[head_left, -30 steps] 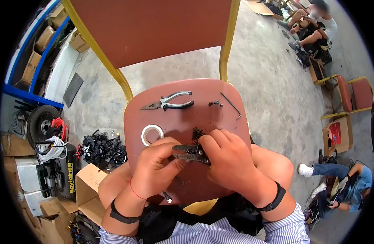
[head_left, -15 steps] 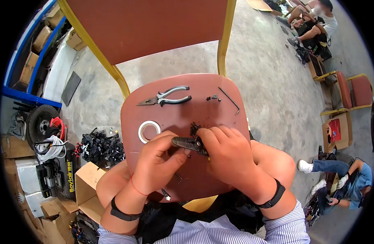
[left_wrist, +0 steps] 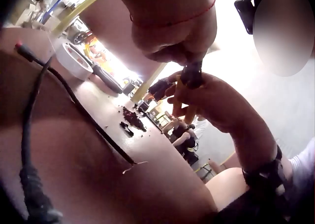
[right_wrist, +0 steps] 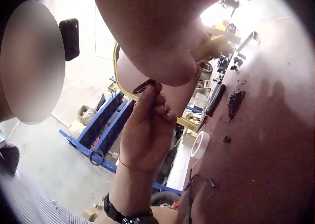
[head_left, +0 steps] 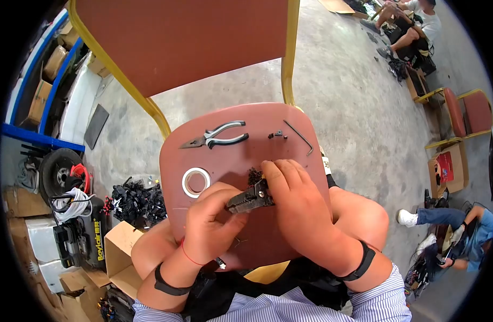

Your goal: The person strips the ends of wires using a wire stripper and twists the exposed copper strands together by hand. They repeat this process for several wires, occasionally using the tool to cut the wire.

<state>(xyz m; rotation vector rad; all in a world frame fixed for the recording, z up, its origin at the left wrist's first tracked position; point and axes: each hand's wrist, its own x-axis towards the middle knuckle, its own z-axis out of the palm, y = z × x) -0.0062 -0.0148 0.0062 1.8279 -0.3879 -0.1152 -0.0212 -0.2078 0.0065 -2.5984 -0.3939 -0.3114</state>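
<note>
My right hand [head_left: 305,209] grips wire strippers [head_left: 251,199] by their yellow handles [left_wrist: 179,106]. Their dark, toothed metal head points left, toward my left hand [head_left: 211,217]. Thumb and fingers of that hand are curled close against the head's tip, pinching a small piece that they mostly hide. Both hands are held over the red chair seat [head_left: 177,155]. Beneath them in the left wrist view lies a black cable [left_wrist: 98,128] with thin bare strands at its end. A small heap of dark scraps [right_wrist: 236,105] lies on the seat beyond the tool.
Grey-and-black pliers [head_left: 210,138], a white tape roll [head_left: 196,195], a hex key [head_left: 299,137] and several small black parts [head_left: 278,133] lie on the seat. The chair back [head_left: 182,48] rises beyond. An open cardboard box [head_left: 120,247] stands left; two people sit at right.
The strippers' jaws, parted a second ago, came together, and the tool has rolled and tilted with its tip lower. My right hand has turned with it; the left stays at the tip.
</note>
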